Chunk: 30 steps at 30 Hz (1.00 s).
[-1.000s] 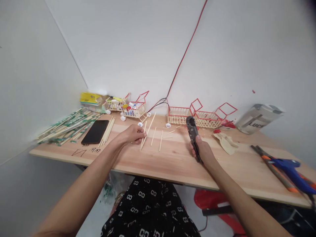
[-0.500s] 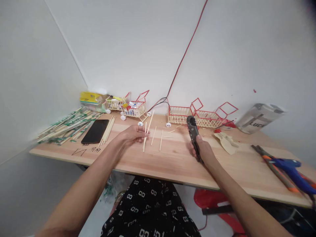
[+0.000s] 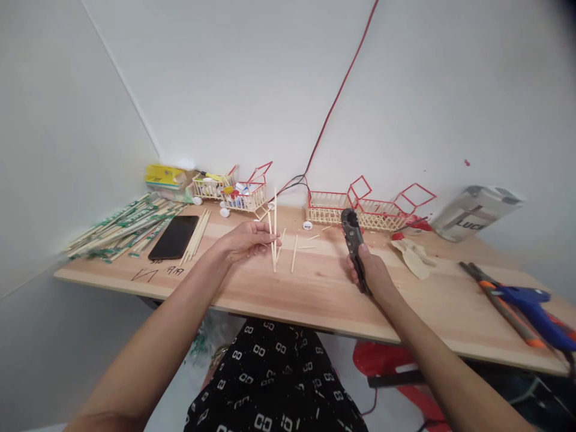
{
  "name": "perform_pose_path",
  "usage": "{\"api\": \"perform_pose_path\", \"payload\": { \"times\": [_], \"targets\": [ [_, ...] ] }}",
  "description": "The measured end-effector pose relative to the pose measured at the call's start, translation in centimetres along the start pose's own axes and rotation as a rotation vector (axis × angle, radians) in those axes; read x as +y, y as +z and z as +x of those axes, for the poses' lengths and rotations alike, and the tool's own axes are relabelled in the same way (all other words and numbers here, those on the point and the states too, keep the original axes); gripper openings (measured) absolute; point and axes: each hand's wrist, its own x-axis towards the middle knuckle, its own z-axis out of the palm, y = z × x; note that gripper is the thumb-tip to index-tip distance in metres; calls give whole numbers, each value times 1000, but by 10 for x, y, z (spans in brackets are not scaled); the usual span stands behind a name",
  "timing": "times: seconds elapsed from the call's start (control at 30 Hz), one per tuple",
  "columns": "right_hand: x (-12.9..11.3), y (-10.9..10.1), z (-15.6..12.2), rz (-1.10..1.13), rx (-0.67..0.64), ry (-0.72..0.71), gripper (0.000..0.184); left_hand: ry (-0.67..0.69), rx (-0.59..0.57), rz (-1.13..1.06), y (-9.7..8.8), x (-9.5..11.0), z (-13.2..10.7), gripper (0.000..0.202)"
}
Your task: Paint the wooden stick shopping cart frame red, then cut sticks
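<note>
Between the thumb and fingers of my left hand (image 3: pixel 252 240), thin wooden sticks (image 3: pixel 275 222) stand nearly upright, a longer one and a shorter one beside it. Cut stick pieces (image 3: pixel 294 254) lie on the table just right of that hand. My right hand (image 3: pixel 371 267) is wrapped round dark-handled pliers (image 3: pixel 351 231), their head pointing up and away from me. Behind the pliers stand small carts built from sticks with red trim, one a long basket (image 3: pixel 328 201). Two more little carts (image 3: pixel 245 198) at the left hold small colourful things.
On the left are paper-wrapped chopsticks (image 3: pixel 121 228), a black phone (image 3: pixel 174 237) and a row of bare sticks (image 3: pixel 196 237). A blue glue gun (image 3: pixel 524 297), another tool (image 3: pixel 499 300), a crumpled cloth-like scrap (image 3: pixel 414 258) and a tilted tin (image 3: pixel 477 213) occupy the right. A red-black cable (image 3: pixel 335 102) hangs behind.
My left hand has shifted slightly right, and the sticks in it have turned more upright and closer together. My right hand with the pliers has barely moved.
</note>
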Motion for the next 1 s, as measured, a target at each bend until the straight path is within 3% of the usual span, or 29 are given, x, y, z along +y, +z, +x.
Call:
{"api": "perform_pose_path", "payload": {
  "times": [0.23,0.43,0.57,0.7,0.83,1.0],
  "targets": [
    [-2,1,-1,0,3,0,67,15,-4,19,9,4,-1,26],
    [1,-1,-3,-35,-20,-123,52,-15,-78,19,36,-5,-6,36],
    [0,-3,-6,-82,61,-238,38,-82,-202,12,62,-19,-6,39],
    [-4,-3,-5,-204,158,-316,40,-157,-304,-35,80,-29,0,36],
    [-4,-3,-1,-231,260,-386,38,-167,-319,-72,87,-29,5,31],
    [-3,-2,0,-252,274,-429,34,-174,-326,-100,88,-27,6,28]
  ]
}}
